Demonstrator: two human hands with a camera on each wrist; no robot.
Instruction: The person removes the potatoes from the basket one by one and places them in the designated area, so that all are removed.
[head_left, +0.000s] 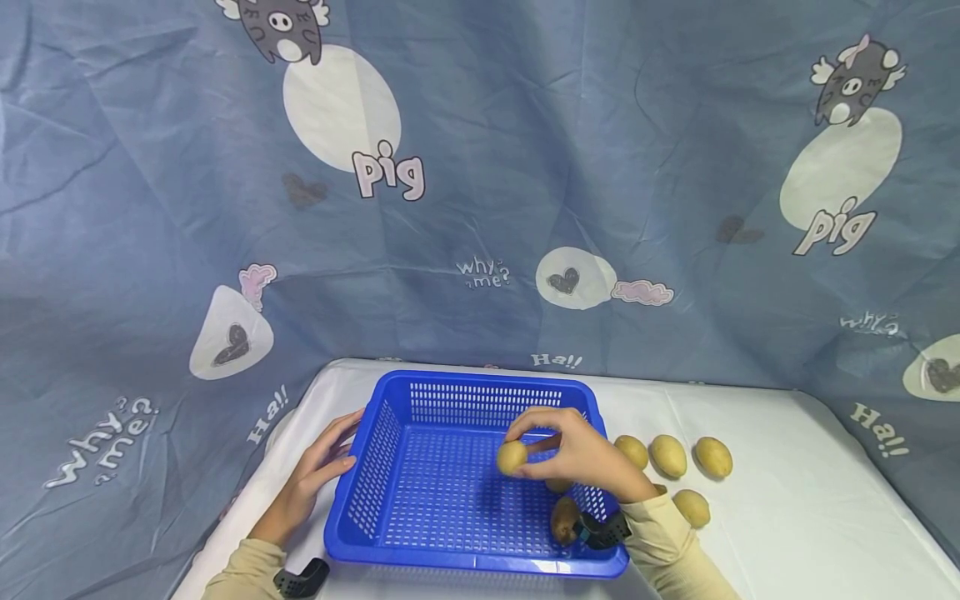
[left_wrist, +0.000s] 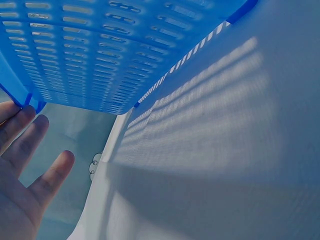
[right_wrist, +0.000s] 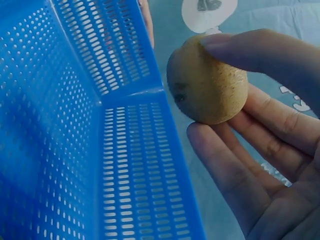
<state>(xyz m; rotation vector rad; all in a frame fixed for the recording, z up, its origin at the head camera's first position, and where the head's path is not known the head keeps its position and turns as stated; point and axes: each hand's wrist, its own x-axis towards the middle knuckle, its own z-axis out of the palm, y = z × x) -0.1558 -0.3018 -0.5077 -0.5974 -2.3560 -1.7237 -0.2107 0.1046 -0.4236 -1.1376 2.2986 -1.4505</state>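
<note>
My right hand pinches a small yellow potato between thumb and fingertips, over the inside of a blue perforated plastic basket. Close up in the right wrist view, the potato is yellow-brown, with a dark spot on one end. Fairly straight fingers of my left hand touch the basket's left rim; in the left wrist view these fingertips lie near a corner of it. Inside the basket, at its right side, sits a darker brown oval item. Another yellow potato there is partly hidden under my right hand.
Several yellow potatoes lie on the white table, right of the basket. A blue cloth backdrop with printed pigs and words hangs behind the table. My right forearm passes over the basket's right rim.
</note>
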